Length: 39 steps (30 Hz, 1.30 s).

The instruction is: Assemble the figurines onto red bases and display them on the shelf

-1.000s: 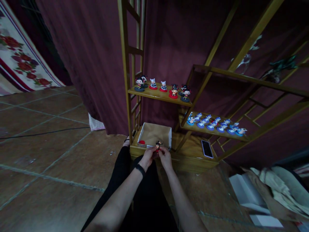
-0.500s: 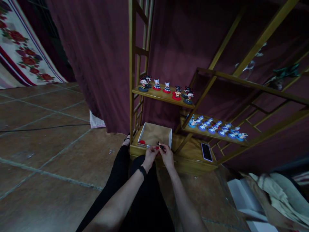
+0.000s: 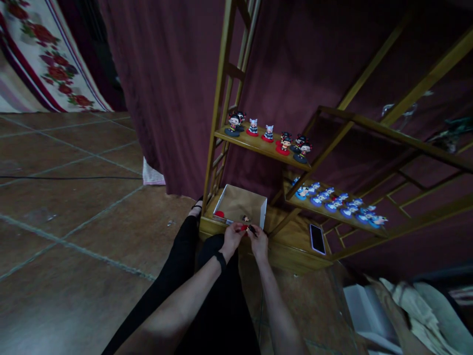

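At six o'clock, the held base piece (image 3: 244,228) was bright red, and the held figurine part (image 3: 253,230) looked black. The box (image 3: 239,195) just above was tan inside with white walls, and a disc (image 3: 219,214) in it was red. Between twelve and two, the upper figurines (image 3: 233,122) had black or silvery-white heads over red or dark bases. Past three, the lower figurines (image 3: 337,201) were blue and white. The shelf unit (image 3: 258,143) was yellow-brown, the curtain (image 3: 166,88) deep maroon. At four, the phone (image 3: 318,238) was black, rimmed lilac. At ten, the cloth (image 3: 59,59) was white, striped and red-flowered.
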Available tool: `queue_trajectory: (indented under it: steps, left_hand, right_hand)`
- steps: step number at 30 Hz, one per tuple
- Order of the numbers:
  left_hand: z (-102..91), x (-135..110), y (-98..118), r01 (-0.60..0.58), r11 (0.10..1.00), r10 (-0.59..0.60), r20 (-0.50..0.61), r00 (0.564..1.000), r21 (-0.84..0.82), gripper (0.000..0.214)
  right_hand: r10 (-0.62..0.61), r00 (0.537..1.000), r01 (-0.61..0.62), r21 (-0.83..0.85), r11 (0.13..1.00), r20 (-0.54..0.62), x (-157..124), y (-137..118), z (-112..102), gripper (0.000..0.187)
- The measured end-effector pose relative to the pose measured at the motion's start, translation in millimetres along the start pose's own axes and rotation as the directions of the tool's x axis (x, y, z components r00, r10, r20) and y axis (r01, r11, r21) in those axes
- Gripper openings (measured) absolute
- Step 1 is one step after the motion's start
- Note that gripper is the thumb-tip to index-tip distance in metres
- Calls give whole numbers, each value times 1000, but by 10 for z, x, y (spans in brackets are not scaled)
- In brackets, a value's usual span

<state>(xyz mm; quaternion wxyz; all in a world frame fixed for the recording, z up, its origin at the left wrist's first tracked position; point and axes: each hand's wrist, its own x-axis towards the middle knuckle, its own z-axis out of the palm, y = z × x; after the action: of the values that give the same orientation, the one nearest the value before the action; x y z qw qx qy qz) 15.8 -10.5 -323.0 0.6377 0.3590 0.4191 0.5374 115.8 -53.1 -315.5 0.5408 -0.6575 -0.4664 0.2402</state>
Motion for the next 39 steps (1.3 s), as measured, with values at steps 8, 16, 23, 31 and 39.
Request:
queue_trajectory:
  steps: [8, 16, 23, 31, 39]
  left_hand:
    - [-30, -5, -5, 36, 999, -37, -17, 999, -40, 20]
    - [-23, -43, 58, 55, 998, -56, -28, 998, -41, 20]
    - [3, -54, 99, 58, 997, -61, -62, 996, -50, 24]
    - [12, -109, 131, 87, 991, -90, -23, 996, -104, 29]
    - [30, -115, 167, 113, 984, -114, 4, 994, -134, 29]
  right_hand:
    - [-13, 1000, 13, -39, 999, 8, -32, -24, 18, 29]
    - [-6, 1000, 6, 37, 999, 3, -60, 7, 64, 30]
    - [104, 984, -80, 163, 983, -145, -133, 72, 102, 41]
    - [131, 991, -121, 218, 969, -32, -109, -15, 125, 31]
    - [153, 988, -141, 259, 955, -25, -49, -28, 155, 19]
